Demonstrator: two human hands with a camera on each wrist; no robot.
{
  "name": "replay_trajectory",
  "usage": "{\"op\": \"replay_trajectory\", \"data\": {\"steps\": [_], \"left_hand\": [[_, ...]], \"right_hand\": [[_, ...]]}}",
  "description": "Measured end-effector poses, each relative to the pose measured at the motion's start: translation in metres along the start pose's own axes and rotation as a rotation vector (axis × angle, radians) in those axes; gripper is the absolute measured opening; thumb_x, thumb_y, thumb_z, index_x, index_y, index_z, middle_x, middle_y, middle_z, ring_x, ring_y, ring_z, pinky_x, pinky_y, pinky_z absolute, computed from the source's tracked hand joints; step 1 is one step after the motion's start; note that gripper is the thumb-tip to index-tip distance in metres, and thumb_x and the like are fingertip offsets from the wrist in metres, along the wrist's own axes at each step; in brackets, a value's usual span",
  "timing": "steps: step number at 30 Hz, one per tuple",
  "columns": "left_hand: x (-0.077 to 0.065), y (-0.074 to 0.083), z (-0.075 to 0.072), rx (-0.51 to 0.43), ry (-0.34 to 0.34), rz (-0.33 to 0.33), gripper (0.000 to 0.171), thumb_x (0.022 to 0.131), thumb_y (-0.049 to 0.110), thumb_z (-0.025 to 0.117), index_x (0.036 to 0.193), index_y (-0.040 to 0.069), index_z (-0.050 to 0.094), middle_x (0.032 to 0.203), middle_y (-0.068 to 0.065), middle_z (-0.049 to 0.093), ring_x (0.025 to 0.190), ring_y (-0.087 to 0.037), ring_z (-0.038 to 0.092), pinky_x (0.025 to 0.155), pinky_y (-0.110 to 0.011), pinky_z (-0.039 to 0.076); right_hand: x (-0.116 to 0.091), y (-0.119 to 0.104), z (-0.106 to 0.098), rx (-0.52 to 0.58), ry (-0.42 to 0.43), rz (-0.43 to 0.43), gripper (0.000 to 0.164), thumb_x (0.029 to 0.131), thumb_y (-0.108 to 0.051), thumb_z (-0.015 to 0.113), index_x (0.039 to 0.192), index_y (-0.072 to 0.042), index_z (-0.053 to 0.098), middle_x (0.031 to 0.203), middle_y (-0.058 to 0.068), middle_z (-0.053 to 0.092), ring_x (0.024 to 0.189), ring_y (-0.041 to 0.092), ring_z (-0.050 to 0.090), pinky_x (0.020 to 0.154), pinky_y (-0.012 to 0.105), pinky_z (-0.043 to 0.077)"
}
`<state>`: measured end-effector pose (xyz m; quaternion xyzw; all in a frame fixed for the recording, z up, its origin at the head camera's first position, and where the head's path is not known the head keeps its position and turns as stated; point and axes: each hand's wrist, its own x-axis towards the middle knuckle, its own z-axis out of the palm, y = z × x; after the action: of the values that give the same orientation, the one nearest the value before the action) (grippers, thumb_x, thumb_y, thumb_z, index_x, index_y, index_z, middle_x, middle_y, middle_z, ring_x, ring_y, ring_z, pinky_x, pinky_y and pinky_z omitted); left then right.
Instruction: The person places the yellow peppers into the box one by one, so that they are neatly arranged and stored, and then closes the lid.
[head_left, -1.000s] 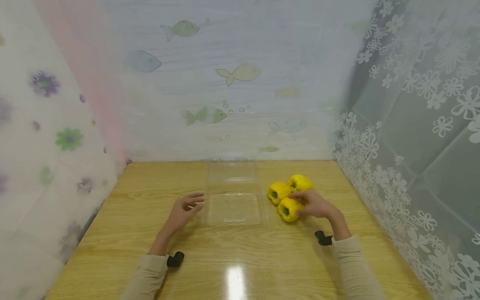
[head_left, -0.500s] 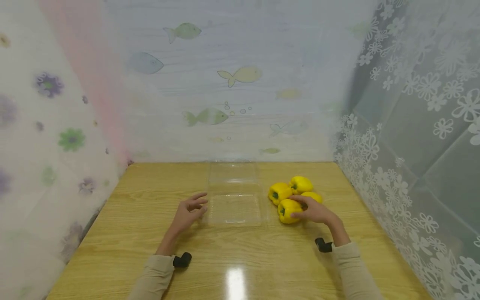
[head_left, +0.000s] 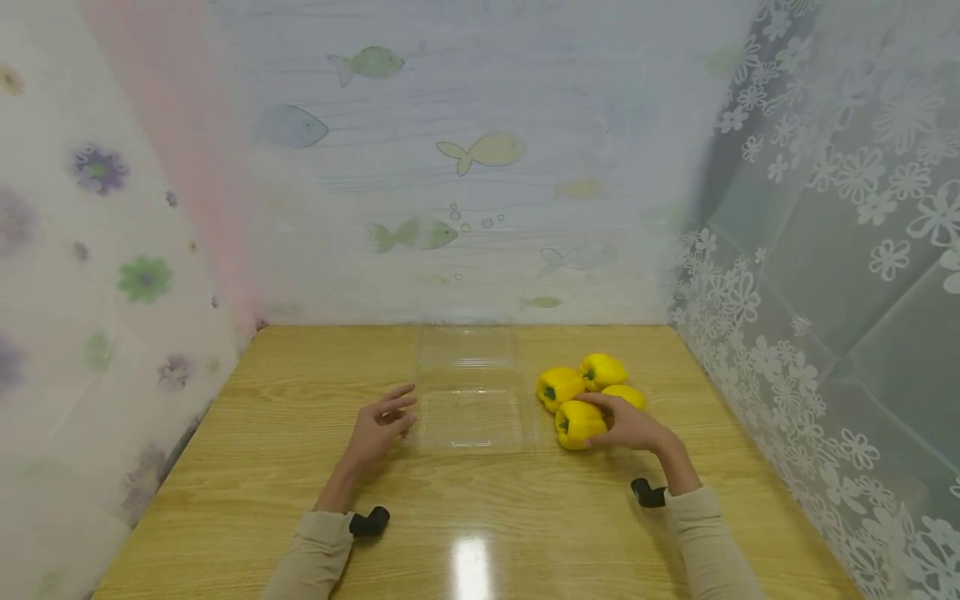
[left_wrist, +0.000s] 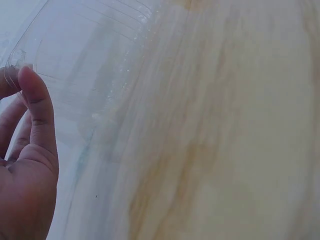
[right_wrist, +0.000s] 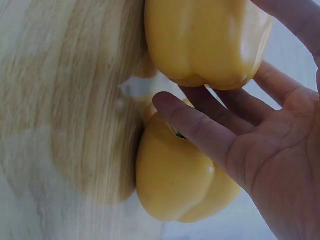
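In the head view a transparent plastic clamshell box (head_left: 471, 418) lies with its lid (head_left: 467, 343) laid back on the far side. My left hand (head_left: 377, 429) is at the box's left side; the left wrist view has its thumb and a finger pinching the thin plastic rim (left_wrist: 15, 75). My right hand (head_left: 633, 425) curls round the nearest yellow bell pepper (head_left: 579, 425), thumb on the near side and fingers over the far side. Other yellow bell peppers touch or nearly touch it: one at the left (head_left: 559, 388), one behind (head_left: 602, 371), one partly hidden by my hand (head_left: 626, 395).
The wood-grain table (head_left: 300, 367) ends at a fish-printed sheet (head_left: 465, 183) at the back. Flower-printed curtains flank the left (head_left: 112, 375) and right (head_left: 817, 350) sides. Black wrist mounts (head_left: 369, 522) stick out from both sleeves.
My right hand has shifted slightly toward me, its fingers settling round the nearest bell pepper and uncovering the one at the right. The left hand has moved slightly right against the box edge.
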<state>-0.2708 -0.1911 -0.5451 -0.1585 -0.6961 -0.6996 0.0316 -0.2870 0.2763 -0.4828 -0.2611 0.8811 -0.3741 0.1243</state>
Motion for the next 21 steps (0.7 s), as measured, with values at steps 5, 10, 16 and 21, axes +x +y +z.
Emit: {"op": "replay_trajectory", "data": {"steps": [5,10,16,21], "left_hand": [[-0.0014,-0.0011,0.0017,-0.031,0.015,-0.020,0.043,0.096,0.002,0.068,0.132,-0.019,0.056,0.157,-0.028,0.038,0.090,-0.006,0.063,0.070,-0.019,0.053],[-0.0010,-0.0020,0.0046,-0.074,0.041,-0.038,0.044,0.095,0.000,0.068,0.131,-0.021,0.055,0.158,-0.029,0.036,0.085,-0.006,0.061,0.068,-0.018,0.052],[-0.0010,-0.0019,0.0064,-0.072,0.050,-0.035,0.044,0.095,-0.001,0.068,0.131,-0.021,0.054,0.158,-0.028,0.037,0.083,-0.005,0.060,0.067,-0.019,0.052],[-0.0019,-0.0006,0.0060,-0.061,0.039,-0.020,0.043,0.096,-0.001,0.067,0.131,-0.022,0.054,0.158,-0.024,0.040,0.084,-0.004,0.060,0.068,-0.018,0.052]], "right_hand": [[-0.0002,0.0009,0.0028,0.002,0.014,-0.007,0.079,0.083,-0.021,0.085,0.149,-0.001,0.048,0.152,0.026,0.046,0.138,0.048,0.043,0.107,0.063,0.040],[0.0000,0.0010,0.0049,0.011,0.031,-0.027,0.076,0.082,-0.019,0.086,0.147,-0.001,0.050,0.147,0.025,0.052,0.132,0.045,0.050,0.104,0.060,0.044],[0.0012,0.0012,0.0068,0.008,0.035,-0.056,0.073,0.083,-0.018,0.085,0.146,0.001,0.052,0.144,0.025,0.054,0.129,0.045,0.051,0.102,0.061,0.045],[0.0028,0.0037,0.0082,0.005,0.039,-0.053,0.074,0.083,-0.021,0.086,0.146,-0.002,0.052,0.144,0.023,0.055,0.129,0.042,0.052,0.103,0.059,0.045]]}}
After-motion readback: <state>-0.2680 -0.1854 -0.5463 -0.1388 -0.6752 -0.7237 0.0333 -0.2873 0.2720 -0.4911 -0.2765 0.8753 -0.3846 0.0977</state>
